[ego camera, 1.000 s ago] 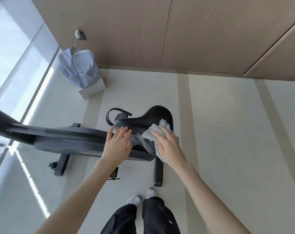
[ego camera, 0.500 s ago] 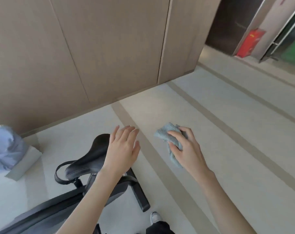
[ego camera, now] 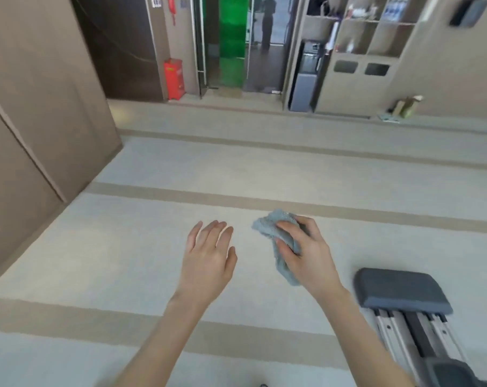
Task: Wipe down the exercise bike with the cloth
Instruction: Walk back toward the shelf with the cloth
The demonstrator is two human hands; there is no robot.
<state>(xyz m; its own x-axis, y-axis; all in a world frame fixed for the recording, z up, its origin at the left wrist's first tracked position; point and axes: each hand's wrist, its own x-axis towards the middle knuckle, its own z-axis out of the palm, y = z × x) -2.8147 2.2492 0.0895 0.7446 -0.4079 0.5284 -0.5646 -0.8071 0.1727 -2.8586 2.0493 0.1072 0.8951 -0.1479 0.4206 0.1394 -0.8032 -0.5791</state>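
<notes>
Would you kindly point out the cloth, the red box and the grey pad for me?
cloth (ego camera: 270, 226): head view, on its bunched upper end.
red box (ego camera: 174, 79): head view, on its front face.
grey pad (ego camera: 401, 291): head view, on the middle of its top.

The cloth (ego camera: 271, 223) was small, fluffy and grey-blue. It was all scrunched up. The right hand (ego camera: 309, 255) held it up in the air, and one end hung down under the hand.
</notes>
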